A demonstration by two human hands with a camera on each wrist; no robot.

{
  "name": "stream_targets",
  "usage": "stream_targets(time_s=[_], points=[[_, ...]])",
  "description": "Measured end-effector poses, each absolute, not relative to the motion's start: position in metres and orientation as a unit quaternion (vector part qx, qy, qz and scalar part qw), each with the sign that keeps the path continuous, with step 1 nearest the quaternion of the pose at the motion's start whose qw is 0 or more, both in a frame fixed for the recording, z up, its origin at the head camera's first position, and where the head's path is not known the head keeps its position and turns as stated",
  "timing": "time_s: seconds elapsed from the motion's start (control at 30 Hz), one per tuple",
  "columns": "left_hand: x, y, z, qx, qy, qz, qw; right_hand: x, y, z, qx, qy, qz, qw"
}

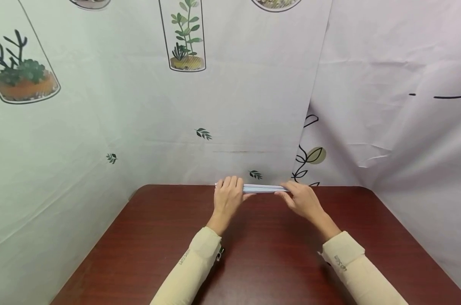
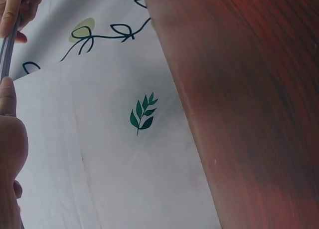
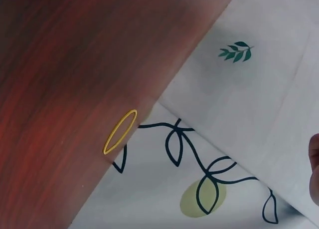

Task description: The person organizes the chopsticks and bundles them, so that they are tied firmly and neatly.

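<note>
My left hand (image 1: 228,198) and right hand (image 1: 302,200) grip opposite ends of a slim, pale-blue-and-white, paper-like layered bundle (image 1: 262,189) | long axis crosswise between them | neither hand nearer
</note>
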State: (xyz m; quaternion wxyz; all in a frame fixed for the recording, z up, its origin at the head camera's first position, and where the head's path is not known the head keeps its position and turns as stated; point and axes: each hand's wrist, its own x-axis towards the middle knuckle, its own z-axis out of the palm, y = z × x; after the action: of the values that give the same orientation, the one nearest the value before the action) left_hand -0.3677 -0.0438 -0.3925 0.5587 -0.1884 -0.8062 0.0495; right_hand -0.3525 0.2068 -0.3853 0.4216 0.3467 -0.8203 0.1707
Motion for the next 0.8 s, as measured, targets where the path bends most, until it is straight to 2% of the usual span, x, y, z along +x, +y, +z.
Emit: stream_targets(time_s=[0.33, 0.6, 0.8], points=[[-0.3601, -0.0377, -0.385, -0.169, -0.813, 0.044, 0.556, -0.357, 0.2091, -0.3865, 0.381, -0.774, 0.2, 0.465], [-0.3611, -0.0369, -0.3825, -0.158, -0.805, 0.041, 0.571, -0.3561, 0.2056, -0.3836, 0.378, -0.776, 0.212, 0.457], [-0.3613, -0.0407, -0.3862, -0.182, -0.802, 0.031, 0.568, -0.3569, 0.2043, -0.3841, 0.378, -0.776, 0.214, 0.457]])
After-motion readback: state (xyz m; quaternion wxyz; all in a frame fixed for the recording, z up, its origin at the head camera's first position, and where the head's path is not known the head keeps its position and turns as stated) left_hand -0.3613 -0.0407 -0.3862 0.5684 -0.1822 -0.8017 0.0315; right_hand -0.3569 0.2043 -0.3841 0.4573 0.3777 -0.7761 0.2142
